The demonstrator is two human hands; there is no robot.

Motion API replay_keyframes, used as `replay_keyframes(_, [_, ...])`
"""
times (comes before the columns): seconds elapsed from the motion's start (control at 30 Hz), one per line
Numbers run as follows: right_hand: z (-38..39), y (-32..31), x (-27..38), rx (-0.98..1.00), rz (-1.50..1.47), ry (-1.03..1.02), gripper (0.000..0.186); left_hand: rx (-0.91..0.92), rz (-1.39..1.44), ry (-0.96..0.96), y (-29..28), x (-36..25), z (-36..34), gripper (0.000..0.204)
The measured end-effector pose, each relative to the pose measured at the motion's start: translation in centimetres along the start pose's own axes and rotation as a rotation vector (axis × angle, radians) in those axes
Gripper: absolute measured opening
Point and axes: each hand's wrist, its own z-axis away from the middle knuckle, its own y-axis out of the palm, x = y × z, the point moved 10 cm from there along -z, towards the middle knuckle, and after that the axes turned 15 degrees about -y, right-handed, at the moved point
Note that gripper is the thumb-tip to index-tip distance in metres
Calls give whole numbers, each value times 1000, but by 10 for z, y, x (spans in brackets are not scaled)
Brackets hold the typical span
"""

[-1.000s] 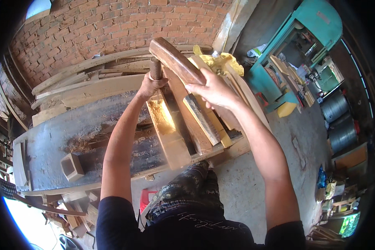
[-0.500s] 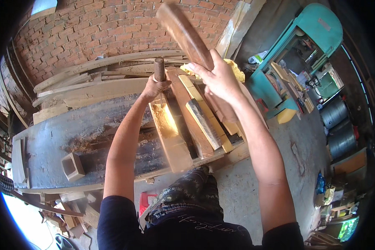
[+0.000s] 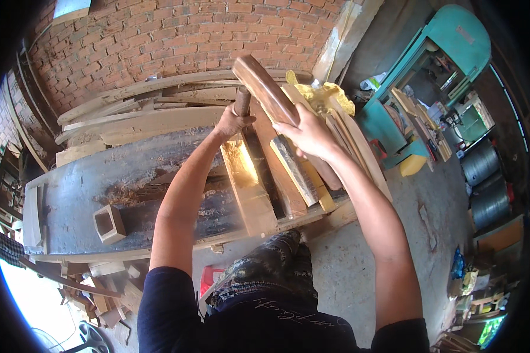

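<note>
My left hand is wrapped round the wooden handle of a chisel, held upright over the far end of a pale wood block. The chisel's blade is hidden below my fist. A rough yellow hollow is cut into the block's top. My right hand grips a thick brown wooden mallet, tilted up to the left. Its head hangs close by the chisel handle; I cannot tell if they touch. Right of the block lies a bark-edged wood strip on a reddish board.
The dark slab bench carries a hollow square wood piece at left. Long planks are stacked along the brick wall. A yellow cloth-like thing lies at the back. At right stands a teal band saw.
The mallet in my right hand has swung down towards the chisel handle. My left hand stays wrapped round the chisel. The whole view has shifted slightly.
</note>
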Motion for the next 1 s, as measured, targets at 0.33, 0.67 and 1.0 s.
replay_keyframes(0.33, [40, -32, 2, -300, -192, -177, 38, -20, -19, 109, 9, -41, 64, 24])
replay_keyframes(0.67, [30, -18, 14, -257, -260, -227, 37, -94, -42, 112, 3, -11, 48, 24])
replay_keyframes(1.0, [30, -41, 90, -281, -243, -398, 39, -135, -104, 129, 3, -19, 56, 24])
